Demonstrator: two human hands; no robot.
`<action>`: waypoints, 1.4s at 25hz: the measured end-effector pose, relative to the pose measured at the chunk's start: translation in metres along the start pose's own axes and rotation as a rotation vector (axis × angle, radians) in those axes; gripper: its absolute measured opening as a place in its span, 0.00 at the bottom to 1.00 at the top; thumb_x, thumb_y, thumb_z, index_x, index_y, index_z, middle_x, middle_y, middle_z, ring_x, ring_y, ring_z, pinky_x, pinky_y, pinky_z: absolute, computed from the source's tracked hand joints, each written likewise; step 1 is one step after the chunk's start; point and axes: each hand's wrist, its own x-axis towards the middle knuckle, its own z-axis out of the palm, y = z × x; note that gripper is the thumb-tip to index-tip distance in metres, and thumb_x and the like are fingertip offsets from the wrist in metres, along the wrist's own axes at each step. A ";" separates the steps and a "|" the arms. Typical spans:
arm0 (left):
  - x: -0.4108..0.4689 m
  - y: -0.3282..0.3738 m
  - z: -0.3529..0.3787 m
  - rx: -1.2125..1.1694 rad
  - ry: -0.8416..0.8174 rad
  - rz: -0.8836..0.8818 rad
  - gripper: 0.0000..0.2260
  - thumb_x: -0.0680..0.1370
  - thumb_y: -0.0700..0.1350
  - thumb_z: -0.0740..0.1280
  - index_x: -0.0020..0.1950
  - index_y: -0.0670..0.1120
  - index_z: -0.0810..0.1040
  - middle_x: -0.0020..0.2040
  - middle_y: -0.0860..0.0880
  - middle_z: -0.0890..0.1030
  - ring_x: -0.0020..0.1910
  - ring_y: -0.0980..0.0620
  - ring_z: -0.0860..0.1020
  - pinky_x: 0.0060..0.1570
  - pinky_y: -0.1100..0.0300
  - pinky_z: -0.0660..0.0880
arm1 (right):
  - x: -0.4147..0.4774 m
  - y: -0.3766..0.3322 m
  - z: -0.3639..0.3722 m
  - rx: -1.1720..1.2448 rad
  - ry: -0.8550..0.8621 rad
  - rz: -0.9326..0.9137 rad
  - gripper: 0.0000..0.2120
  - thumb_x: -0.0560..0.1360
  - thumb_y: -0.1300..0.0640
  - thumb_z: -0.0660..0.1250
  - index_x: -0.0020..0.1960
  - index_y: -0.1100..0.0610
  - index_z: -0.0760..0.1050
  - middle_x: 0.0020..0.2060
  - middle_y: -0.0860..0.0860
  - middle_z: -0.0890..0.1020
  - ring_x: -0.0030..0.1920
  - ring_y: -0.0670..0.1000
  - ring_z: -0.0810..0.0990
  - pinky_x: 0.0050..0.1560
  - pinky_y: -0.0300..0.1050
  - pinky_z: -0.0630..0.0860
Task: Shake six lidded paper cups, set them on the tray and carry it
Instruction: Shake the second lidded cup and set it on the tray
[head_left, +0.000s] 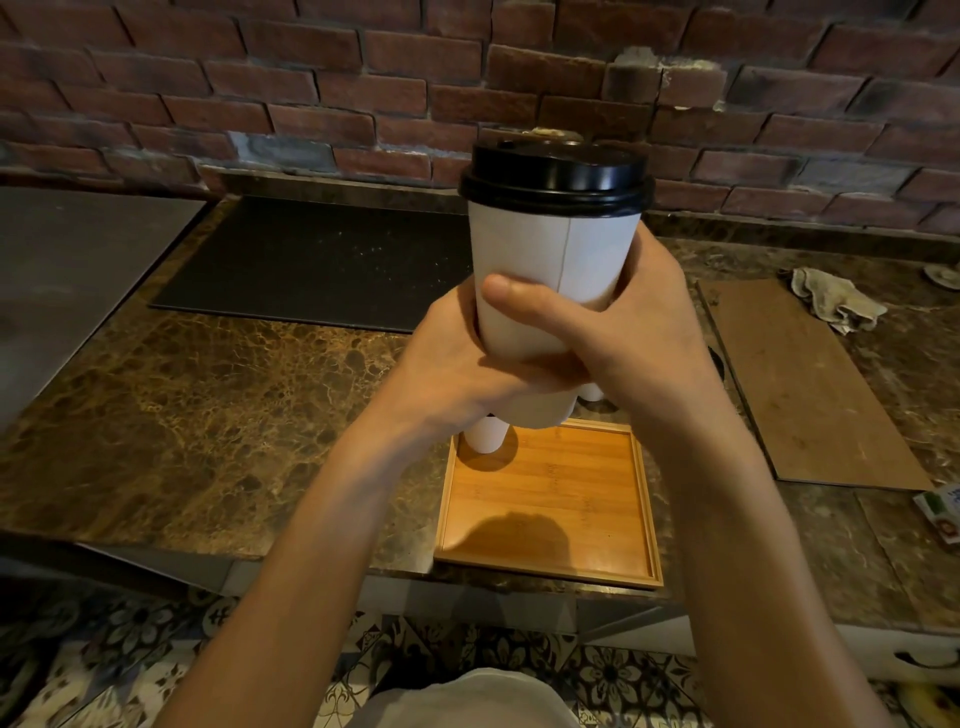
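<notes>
I hold the tall white paper cup (545, 270) with the domed black plastic lid (556, 179) upright in front of me, in both hands. My right hand (654, 338) is curled round its lower part from the right side, and the right thumb (524, 299) lies across the front wall, pointing to the left. My left hand (457, 369) is wrapped round the base from the left. Its fingers are hidden under the cup and my right hand, so I cannot tell exactly how they lie. Both hands are closed on the cup, and nothing is spread.

I judge the cup to be light or of middle weight, depending on a filling that I cannot see. The paper wall looks thin. A hard squeeze would probably dent it and could push the lid off. The surface is dry and matte, so hardly slippery. Low on the body, as now, seems a good place to hold. For shaking I would also lay a finger on the lid above my fingers, because nothing presses it now.

Directly below my hands is the square bamboo tray with a raised rim (647, 499), on the brown marble counter (218, 415). Just under my fingers, at its far edge, parts of other white cups (485, 436) show. How many there are I cannot tell.
</notes>
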 end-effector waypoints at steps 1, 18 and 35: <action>0.000 0.001 0.000 -0.011 -0.007 0.003 0.26 0.64 0.40 0.78 0.58 0.52 0.73 0.50 0.55 0.81 0.51 0.59 0.80 0.43 0.68 0.77 | 0.000 0.000 -0.003 0.026 -0.015 0.001 0.30 0.61 0.43 0.77 0.59 0.43 0.68 0.50 0.39 0.78 0.51 0.36 0.78 0.43 0.32 0.78; 0.001 -0.002 -0.001 -0.109 -0.174 -0.018 0.23 0.66 0.43 0.75 0.59 0.55 0.75 0.53 0.55 0.82 0.55 0.53 0.80 0.49 0.62 0.78 | 0.006 0.012 -0.017 0.171 -0.280 0.038 0.28 0.63 0.45 0.74 0.61 0.49 0.73 0.50 0.43 0.81 0.54 0.45 0.81 0.47 0.39 0.79; 0.010 -0.011 -0.004 -0.010 0.005 -0.063 0.22 0.60 0.51 0.76 0.52 0.55 0.75 0.46 0.57 0.83 0.49 0.54 0.82 0.42 0.64 0.78 | 0.007 0.010 -0.005 -0.036 -0.033 0.047 0.37 0.64 0.39 0.76 0.68 0.46 0.66 0.57 0.42 0.76 0.56 0.43 0.78 0.52 0.45 0.81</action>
